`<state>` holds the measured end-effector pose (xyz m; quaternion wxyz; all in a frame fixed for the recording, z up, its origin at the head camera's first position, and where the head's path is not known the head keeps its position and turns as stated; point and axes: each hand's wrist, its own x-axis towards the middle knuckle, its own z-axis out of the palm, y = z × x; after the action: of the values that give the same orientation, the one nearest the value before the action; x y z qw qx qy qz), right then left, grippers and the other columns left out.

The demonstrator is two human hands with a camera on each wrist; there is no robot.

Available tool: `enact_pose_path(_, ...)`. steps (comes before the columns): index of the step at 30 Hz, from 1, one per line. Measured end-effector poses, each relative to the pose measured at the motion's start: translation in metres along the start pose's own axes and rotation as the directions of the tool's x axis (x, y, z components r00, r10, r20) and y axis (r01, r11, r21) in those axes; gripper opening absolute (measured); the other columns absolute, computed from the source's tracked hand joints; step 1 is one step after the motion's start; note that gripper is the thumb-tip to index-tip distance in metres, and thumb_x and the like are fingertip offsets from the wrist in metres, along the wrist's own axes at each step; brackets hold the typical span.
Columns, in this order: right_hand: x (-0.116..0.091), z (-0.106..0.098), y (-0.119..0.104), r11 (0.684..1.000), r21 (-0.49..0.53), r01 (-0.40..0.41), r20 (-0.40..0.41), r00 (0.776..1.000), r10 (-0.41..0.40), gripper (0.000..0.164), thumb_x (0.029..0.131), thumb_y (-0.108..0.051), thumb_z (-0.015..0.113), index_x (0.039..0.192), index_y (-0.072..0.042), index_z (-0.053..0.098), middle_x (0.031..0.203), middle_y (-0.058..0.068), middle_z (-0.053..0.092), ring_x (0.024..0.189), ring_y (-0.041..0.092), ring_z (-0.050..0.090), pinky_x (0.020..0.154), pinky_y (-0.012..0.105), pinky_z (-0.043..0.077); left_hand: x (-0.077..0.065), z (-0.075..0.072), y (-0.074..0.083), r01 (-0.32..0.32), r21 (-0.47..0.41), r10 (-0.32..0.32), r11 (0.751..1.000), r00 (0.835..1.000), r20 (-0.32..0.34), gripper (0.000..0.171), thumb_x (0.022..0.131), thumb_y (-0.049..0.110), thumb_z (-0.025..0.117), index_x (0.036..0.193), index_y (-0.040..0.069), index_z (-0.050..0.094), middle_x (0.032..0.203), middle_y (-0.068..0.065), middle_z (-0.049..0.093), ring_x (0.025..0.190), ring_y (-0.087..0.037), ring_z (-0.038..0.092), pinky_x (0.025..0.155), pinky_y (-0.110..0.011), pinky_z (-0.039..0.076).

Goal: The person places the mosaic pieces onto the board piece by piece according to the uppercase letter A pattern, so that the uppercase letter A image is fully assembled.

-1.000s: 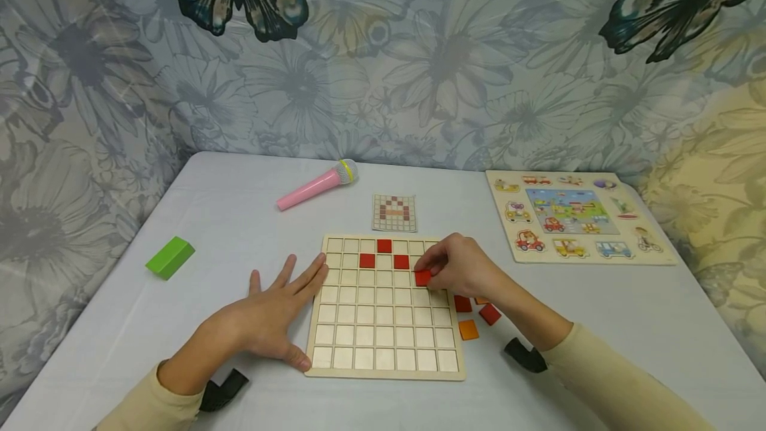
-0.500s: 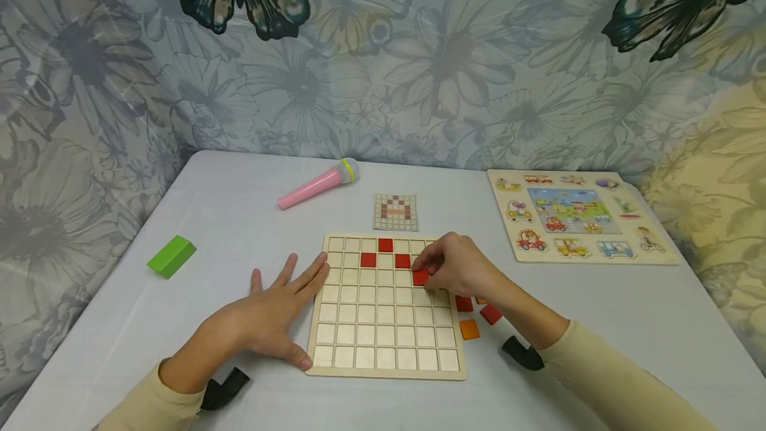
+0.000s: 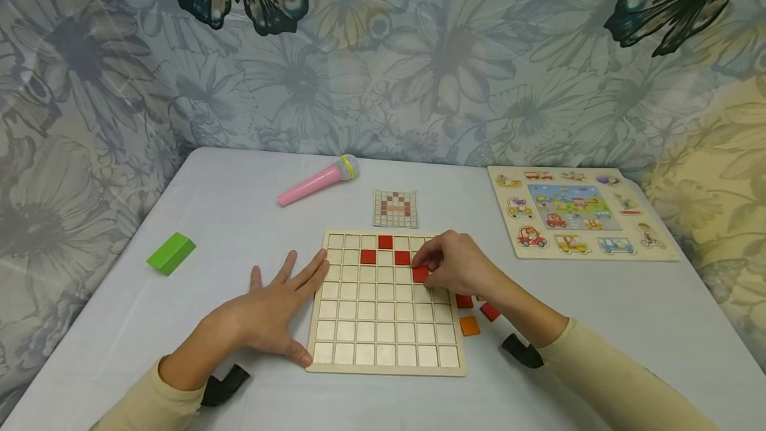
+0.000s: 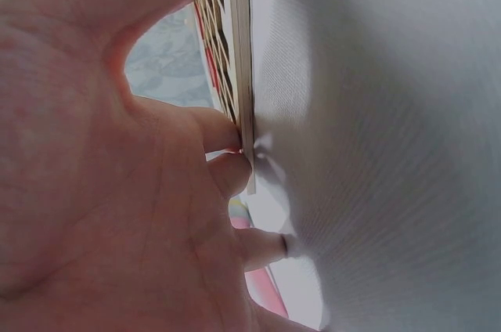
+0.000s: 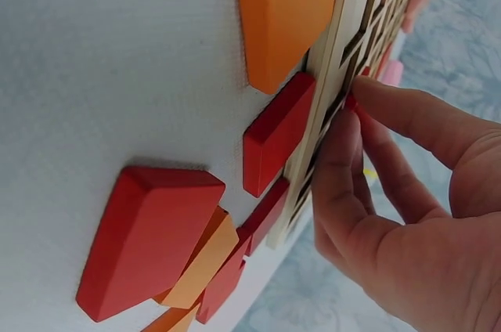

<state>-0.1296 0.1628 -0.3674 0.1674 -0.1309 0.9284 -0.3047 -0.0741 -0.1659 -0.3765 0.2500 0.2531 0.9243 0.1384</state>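
Note:
A wooden grid board (image 3: 385, 372) lies at the middle of the table, with three red square tiles sitting in cells of its upper rows. My right hand (image 3: 457, 263) pinches another red tile (image 3: 420, 275) between thumb and fingers, over a cell in the third row. In the right wrist view the fingertips and this tile (image 5: 351, 102) are right at the board's surface. My left hand (image 3: 272, 314) is spread flat at the board's left side, thumb at the lower corner and fingertips at the upper edge. In the left wrist view its fingers touch the board's side (image 4: 244, 73).
Several loose red tiles (image 5: 149, 238) and orange tiles (image 5: 286, 19) lie right of the board. Behind it are a small pattern card (image 3: 395, 209) and a pink toy microphone (image 3: 317, 181). A green block (image 3: 171, 254) lies left, a picture puzzle board (image 3: 503, 218) back right.
The red tile in my right hand has shifted slightly left and now lines up with a third-row cell. My left hand stays put against the board.

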Motion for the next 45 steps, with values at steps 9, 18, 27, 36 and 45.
enact_pose_path(9,0.001,-0.001,0.003,1.0,0.001,0.011,0.003,1.0,-0.011,0.023,0.076,0.003,0.084,0.093,-0.012,0.081,0.085,0.001,0.07,0.079,0.015,0.058,0.072,0.029,0.052,0.0,-0.001,0.001,0.003,-0.003,-0.003,1.0,1.0,0.003,0.146,0.062,0.066,0.09,0.169,0.015,0.006,0.177,0.001,-0.01,0.16,-0.049,-0.006,0.103,-0.092,0.001)
enact_pose_path(18,-0.004,-0.006,0.009,0.998,0.062,0.003,-0.006,1.0,-0.003,0.019,0.08,-0.003,0.084,0.095,-0.015,0.082,0.09,0.001,0.072,0.083,0.018,0.061,0.072,0.032,0.053,0.001,0.0,0.001,0.011,-0.012,-0.011,1.0,1.0,0.002,0.146,0.061,0.064,0.091,0.169,0.016,0.006,0.177,0.002,-0.009,0.16,-0.049,-0.006,0.103,-0.092,0.001)
enact_pose_path(27,-0.008,-0.018,0.022,0.994,0.106,0.018,-0.025,1.0,-0.016,0.022,0.081,-0.007,0.083,0.103,-0.013,0.081,0.094,0.003,0.074,0.086,0.019,0.064,0.076,0.034,0.052,0.0,0.0,0.001,0.006,-0.015,-0.006,1.0,1.0,-0.003,0.145,0.062,0.062,0.092,0.169,0.017,0.007,0.177,0.002,-0.009,0.16,-0.049,-0.005,0.102,-0.093,0.002)
enact_pose_path(36,-0.015,-0.032,0.034,0.992,0.128,0.001,-0.057,0.998,0.007,0.022,0.084,-0.008,0.081,0.106,-0.011,0.08,0.094,0.005,0.073,0.088,0.021,0.064,0.071,0.033,0.053,0.0,0.0,0.001,0.0,-0.014,0.0,1.0,1.0,-0.005,0.144,0.063,0.061,0.093,0.169,0.017,0.006,0.177,0.003,-0.01,0.16,-0.049,-0.005,0.101,-0.093,0.003)
enact_pose_path(45,-0.021,-0.038,0.045,0.991,0.121,-0.055,-0.069,0.996,0.064,0.022,0.086,-0.008,0.08,0.108,-0.008,0.079,0.097,0.008,0.073,0.091,0.022,0.062,0.074,0.034,0.052,0.0,0.0,0.0,-0.007,-0.013,0.007,1.0,1.0,-0.007,0.145,0.062,0.062,0.092,0.169,0.016,0.005,0.177,0.002,-0.01,0.16,-0.05,-0.004,0.1,-0.094,0.003)
